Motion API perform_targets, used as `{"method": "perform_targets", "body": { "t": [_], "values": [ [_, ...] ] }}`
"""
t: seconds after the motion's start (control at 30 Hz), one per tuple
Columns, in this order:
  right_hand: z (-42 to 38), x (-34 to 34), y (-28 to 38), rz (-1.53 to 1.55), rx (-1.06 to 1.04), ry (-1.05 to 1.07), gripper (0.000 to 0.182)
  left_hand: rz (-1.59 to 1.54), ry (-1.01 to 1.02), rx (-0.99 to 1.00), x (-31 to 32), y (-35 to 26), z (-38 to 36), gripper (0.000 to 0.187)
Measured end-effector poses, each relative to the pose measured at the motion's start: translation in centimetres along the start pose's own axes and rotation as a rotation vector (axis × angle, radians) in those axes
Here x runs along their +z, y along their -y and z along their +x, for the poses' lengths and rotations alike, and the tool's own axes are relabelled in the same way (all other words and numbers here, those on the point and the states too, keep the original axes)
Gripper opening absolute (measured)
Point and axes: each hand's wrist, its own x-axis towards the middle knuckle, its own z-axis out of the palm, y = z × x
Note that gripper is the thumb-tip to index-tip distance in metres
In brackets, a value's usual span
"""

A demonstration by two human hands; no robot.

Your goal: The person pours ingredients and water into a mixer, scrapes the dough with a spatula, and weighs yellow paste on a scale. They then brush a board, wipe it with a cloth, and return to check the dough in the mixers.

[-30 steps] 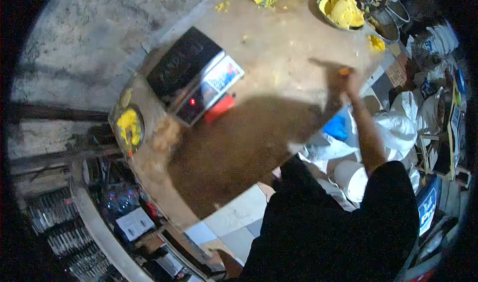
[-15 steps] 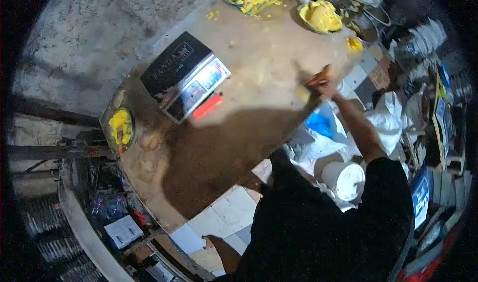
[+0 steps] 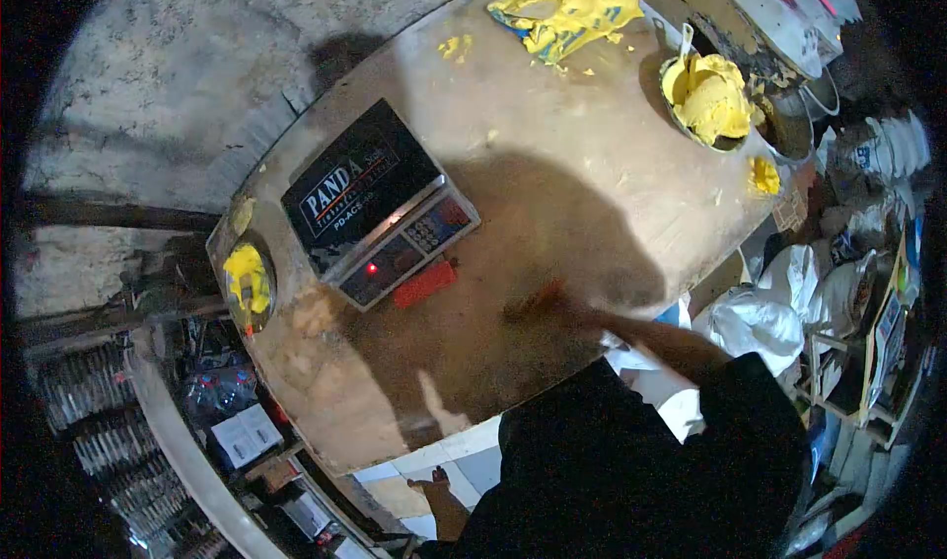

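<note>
My right hand (image 3: 543,304) is over the wooden table (image 3: 473,372), in shadow and smeared by motion, so its fingers and anything in them cannot be made out. My left hand (image 3: 434,482) hangs low by the table's near edge, fingers apart, holding nothing visible. Left of my right hand stands a black PANDA digital scale (image 3: 360,179) with a red light lit. A red block-like thing (image 3: 426,285) lies against the scale's front. At the far left sits a bowl of yellow paste (image 3: 245,273) with a tool in it.
Yellow paste lies heaped on a plastic sheet (image 3: 567,16) at the back. A handled pan (image 3: 676,85) of yellow paste stands at the right, with a small yellow lump (image 3: 763,175) nearby. White sacks (image 3: 755,327) crowd the floor at right; a shelf (image 3: 247,436) holds things below left.
My right hand has come down and left from the table's right edge to its near middle. My left hand's fingers have spread. The view has shifted, and the scale's red light now shows.
</note>
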Motion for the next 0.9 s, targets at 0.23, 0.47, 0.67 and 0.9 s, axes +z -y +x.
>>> {"method": "perform_targets", "body": {
  "t": [0.23, 0.47, 0.67, 0.9],
  "values": [
    [24.9, -6.9, -14.3, 0.153, -0.380, -1.076, 0.016, 0.240, -0.265, 0.547, 1.9, 0.6, -4.1, 0.075],
    [20.5, 7.7, 9.5, 0.477, -0.818, -0.451, 0.030, 0.253, -0.191, 0.081, -1.7, 5.4, -5.6, 0.057],
    [14.9, 1.3, -5.1, 0.891, -0.545, -0.188, 0.028, 0.264, -0.032, -0.014, -12.8, 10.0, -8.2, 0.046],
    [13.1, 8.6, -13.1, 0.145, -0.284, -1.039, 0.023, 0.212, -0.133, -0.030, -22.6, 13.4, -3.6, 0.038]
  ]
}}
